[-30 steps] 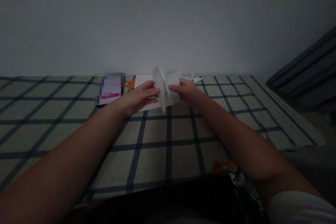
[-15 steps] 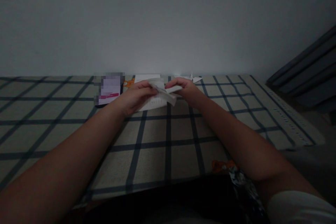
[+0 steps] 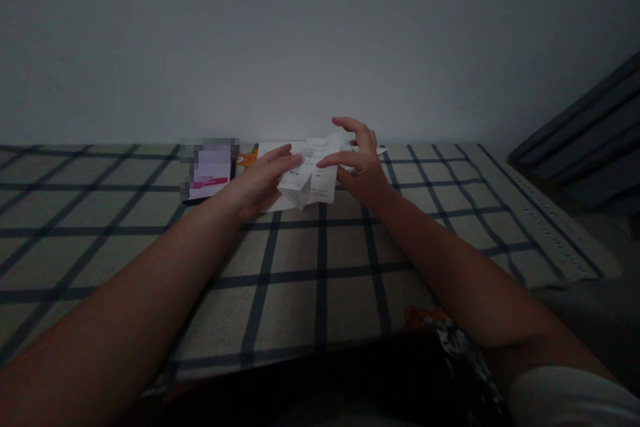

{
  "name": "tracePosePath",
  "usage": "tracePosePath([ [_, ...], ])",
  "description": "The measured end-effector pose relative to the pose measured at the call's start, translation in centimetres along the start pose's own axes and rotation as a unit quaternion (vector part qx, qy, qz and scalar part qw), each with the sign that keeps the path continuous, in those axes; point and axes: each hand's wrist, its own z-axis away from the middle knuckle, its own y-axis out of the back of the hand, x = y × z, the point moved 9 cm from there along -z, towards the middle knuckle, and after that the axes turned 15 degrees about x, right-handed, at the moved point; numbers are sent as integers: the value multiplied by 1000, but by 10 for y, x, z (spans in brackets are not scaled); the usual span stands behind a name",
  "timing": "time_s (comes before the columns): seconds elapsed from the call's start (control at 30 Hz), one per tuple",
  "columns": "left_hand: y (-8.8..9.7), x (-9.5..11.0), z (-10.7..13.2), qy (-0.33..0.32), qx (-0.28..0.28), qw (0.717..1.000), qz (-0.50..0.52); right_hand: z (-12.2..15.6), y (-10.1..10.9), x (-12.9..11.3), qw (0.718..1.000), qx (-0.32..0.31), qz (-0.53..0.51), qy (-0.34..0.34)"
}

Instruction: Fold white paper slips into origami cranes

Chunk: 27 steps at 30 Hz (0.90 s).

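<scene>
Dim, underexposed view with a cool grey cast.

The plain grey wall [image 3: 320, 33] is brightest just behind the white printed paper slip [image 3: 313, 177], fading to dark corners. The checked fabric surface [image 3: 300, 260] bows at the edges; the near foreground is almost black, fine detail soft and grainy.

Checked cloth [image 3: 300, 280], blurred card [image 3: 209, 168], orange figure [image 3: 246, 159], grey wall [image 3: 300, 40]
</scene>
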Motion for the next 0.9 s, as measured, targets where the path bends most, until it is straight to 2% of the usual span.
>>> tracePosePath([
  [0.07, 8, 1, 1, 6, 47, 999, 1, -1, 4, -2, 1000, 17, 7, 9],
  [0.1, 8, 0, 2, 13, 51, 999, -7, -2, 5, -3, 1000, 20, 7, 14],
  [0.27, -4, -4, 12, 38, -9, 996, -78, 0, -1, -6, 999, -12, 23, 38],
  [0.4, -5, -2, 14, 27, -8, 997, -71, 1, -1, -8, 999, -13, 19, 33],
  [0.57, 13, 7, 3, -66, 76, 993, -61, -1, 3, 3, 997, 27, -55, -43],
  [0.7, 19, 8, -1, -115, 99, 985, -87, 3, -1, 26, 976, 49, -114, -181],
  [0.8, 21, 11, 0, -143, 112, 976, -116, 9, -13, 35, 954, 8, -155, -258],
  [0.9, 22, 12, 1, -142, 121, 973, -133, 10, -21, 28, 958, -49, -157, -233],
])
